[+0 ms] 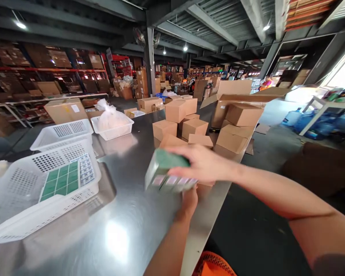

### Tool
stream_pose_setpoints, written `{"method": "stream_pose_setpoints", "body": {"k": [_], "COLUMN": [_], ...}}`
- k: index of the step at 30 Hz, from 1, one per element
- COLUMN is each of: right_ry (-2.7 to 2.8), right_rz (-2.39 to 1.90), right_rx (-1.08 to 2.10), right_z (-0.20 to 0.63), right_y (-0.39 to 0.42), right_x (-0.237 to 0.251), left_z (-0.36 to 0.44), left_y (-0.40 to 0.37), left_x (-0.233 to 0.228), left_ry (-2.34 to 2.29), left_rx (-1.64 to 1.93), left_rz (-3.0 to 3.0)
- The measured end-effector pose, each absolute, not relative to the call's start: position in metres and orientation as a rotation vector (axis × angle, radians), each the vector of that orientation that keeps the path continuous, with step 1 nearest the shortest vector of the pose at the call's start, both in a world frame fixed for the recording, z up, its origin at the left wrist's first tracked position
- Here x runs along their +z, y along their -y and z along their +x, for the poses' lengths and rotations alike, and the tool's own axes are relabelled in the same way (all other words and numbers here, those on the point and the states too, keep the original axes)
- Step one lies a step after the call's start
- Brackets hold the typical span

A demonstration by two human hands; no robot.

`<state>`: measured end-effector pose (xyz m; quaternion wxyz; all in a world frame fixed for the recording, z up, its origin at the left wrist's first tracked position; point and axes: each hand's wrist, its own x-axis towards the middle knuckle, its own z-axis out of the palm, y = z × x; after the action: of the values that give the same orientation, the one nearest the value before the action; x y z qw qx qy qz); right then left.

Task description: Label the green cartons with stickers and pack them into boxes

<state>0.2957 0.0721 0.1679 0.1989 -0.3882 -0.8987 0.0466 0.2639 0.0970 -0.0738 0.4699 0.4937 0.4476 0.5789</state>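
Observation:
Both hands hold a stack of small green boxes (163, 172) above the right part of the steel table (123, 234). My right hand (204, 163) lies over the top of the stack, fingers spread across it. My left hand (189, 199) grips it from underneath, mostly hidden by the stack. The stack is blurred. More green boxes (61, 180) lie in rows inside a white perforated basket (31, 218) at the left.
A second white basket (60, 134) and a third with a clear plastic bag (112, 122) stand further back. Several small cardboard boxes (189, 124) are piled at the table's far end. An orange basket (214, 264) sits below the table edge. Shelving lines the left wall.

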Motion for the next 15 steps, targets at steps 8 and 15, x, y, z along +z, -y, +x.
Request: {"method": "stream_pose_setpoints", "body": {"k": [8, 15], "right_ry": [2.277, 2.396], "right_rz": [-1.842, -1.834], "right_rx": [-0.639, -0.365], "right_z": [0.409, 0.422], "right_y": [-0.158, -0.194], "right_x": [0.147, 0.120], "left_z": [0.257, 0.258], "left_y": [-0.093, -0.095], "left_x": [-0.069, -0.070], "left_ry": [-0.911, -0.909], "left_rx": [1.338, 1.333], "left_rz": [1.129, 1.122]}}
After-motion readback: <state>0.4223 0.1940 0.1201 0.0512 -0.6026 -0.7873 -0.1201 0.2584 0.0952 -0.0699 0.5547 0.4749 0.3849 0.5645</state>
